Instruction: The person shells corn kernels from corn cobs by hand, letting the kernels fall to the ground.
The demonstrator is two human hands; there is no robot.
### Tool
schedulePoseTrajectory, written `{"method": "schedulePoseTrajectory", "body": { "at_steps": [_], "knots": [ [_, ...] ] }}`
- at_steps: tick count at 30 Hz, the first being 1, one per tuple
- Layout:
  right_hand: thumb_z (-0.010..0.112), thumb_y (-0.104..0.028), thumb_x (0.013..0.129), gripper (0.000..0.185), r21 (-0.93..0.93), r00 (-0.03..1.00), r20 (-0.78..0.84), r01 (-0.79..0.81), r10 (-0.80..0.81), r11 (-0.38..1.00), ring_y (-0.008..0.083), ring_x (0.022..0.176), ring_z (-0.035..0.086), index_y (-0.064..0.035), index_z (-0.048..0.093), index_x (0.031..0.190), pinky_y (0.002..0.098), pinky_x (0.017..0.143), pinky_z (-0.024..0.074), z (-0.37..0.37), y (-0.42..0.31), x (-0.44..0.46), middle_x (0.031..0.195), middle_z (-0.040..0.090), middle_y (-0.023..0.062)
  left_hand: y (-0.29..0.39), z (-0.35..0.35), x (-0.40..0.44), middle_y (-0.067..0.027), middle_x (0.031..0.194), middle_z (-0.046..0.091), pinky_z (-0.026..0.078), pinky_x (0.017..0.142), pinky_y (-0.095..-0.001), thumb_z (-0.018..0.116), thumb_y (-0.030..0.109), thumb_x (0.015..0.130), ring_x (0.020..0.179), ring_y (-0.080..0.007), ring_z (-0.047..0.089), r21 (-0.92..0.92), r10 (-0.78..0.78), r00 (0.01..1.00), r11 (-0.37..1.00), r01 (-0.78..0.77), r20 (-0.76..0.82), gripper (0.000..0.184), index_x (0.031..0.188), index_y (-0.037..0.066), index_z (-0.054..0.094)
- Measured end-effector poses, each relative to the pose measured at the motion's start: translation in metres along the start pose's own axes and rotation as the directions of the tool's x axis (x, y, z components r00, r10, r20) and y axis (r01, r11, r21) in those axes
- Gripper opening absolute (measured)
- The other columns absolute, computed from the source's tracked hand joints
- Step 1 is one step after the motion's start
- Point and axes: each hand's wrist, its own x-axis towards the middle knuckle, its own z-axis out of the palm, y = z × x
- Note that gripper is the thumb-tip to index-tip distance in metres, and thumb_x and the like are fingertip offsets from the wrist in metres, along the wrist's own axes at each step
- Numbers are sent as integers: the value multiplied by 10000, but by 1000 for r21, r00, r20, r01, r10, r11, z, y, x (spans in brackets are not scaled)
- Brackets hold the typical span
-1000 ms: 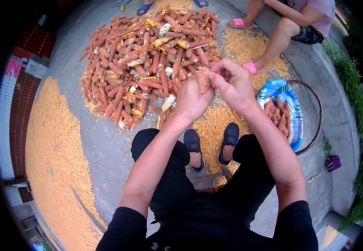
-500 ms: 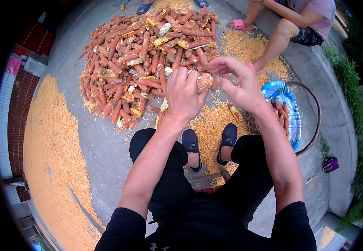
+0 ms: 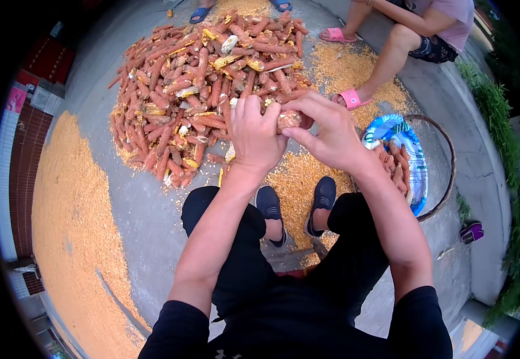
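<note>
A reddish corn cob [image 3: 288,120] is held between my two hands, above the kernels at my feet. My left hand [image 3: 256,133] wraps around it with the knuckles up, hiding much of its length. On the cob's right end, my right hand [image 3: 326,133] curls its fingers over the far side and lays its thumb against the near side. A few yellow kernels show beside the left fingers. Beyond both hands rises a big pile of corn cobs [image 3: 203,84], mostly stripped, some with yellow kernels on them.
Loose kernels [image 3: 299,191] lie between my shoes, and a wide kernel spread [image 3: 71,221] covers the left ground. A lined basket [image 3: 421,173] with cobs stands at my right. Another person [image 3: 412,39] in pink sandals sits at upper right; blue sandals [image 3: 200,14] show beyond the pile.
My right hand has moved left and closed onto the cob's end; earlier its fingers were apart from it. My left hand keeps its hold. The view has shifted slightly.
</note>
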Motion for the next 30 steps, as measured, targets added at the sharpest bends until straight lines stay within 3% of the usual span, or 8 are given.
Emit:
{"method": "schedulePoseTrajectory", "body": {
  "at_steps": [2, 4, 6, 12, 15, 21, 30],
  "knots": [
    [754, -99, 779, 283, -109, 999, -11, 37, -38, 993, 350, 819, 657, 22, 657, 1016, 419, 772, 529, 2, 5, -2, 902, 655, 183, 1, 2, -2, -144, 907, 496, 402, 764, -471, 758, 172, 671, 912, -347, 520, -18, 4, 1000, 1000, -3, 16, 313, 939, 76, 629],
    [744, -149, 794, 262, -95, 1000, -20, -6, 4, 995, 392, 817, 653, 36, 660, 960, 448, 753, 522, 3, 10, -1, 880, 666, 223, 1, 7, -2, -155, 903, 502, 415, 775, -480, 734, 160, 721, 907, -364, 519, 33, 0, 998, 999, -2, 68, 258, 915, 51, 603],
    [756, -115, 796, 252, -167, 992, -101, 61, -79, 984, 329, 758, 673, 37, 670, 977, 425, 683, 520, 13, 21, -2, 813, 656, 176, 4, 7, -1, -161, 897, 506, 429, 772, -482, 734, 132, 726, 906, -372, 526, 51, -22, 994, 999, 17, 104, 255, 923, 45, 598],
    [736, -124, 768, 250, -154, 994, -105, -45, 29, 987, 391, 782, 668, 54, 658, 924, 470, 714, 514, 20, 31, -9, 821, 661, 217, 7, 12, -10, -159, 927, 530, 439, 796, -484, 750, 139, 737, 933, -373, 541, 122, -12, 990, 993, -5, 141, 291, 981, 49, 621],
    [742, -145, 758, 260, -281, 964, -228, 69, -137, 957, 389, 749, 666, 51, 662, 909, 480, 708, 515, 20, 35, -13, 785, 661, 220, 8, 17, -11, -162, 927, 529, 441, 796, -480, 747, 137, 747, 928, -375, 542, 119, -21, 984, 993, 0, 177, 288, 987, 43, 620],
    [733, -166, 756, 282, -112, 988, -151, -27, 10, 993, 396, 830, 660, 39, 684, 945, 483, 763, 516, 8, 34, -20, 846, 665, 221, 19, 19, -9, -175, 932, 539, 445, 793, -483, 744, 115, 743, 915, -380, 549, 49, 29, 980, 998, -39, 196, 289, 989, 21, 623],
    [723, -191, 765, 271, -181, 991, -131, 0, -24, 984, 401, 844, 651, 22, 701, 932, 478, 771, 514, -8, 38, -31, 843, 664, 217, 36, 18, -6, -185, 897, 542, 445, 787, -487, 728, 79, 745, 898, -391, 557, -16, 26, 963, 1000, -23, 267, 219, 921, 5, 621]
  ]
}}
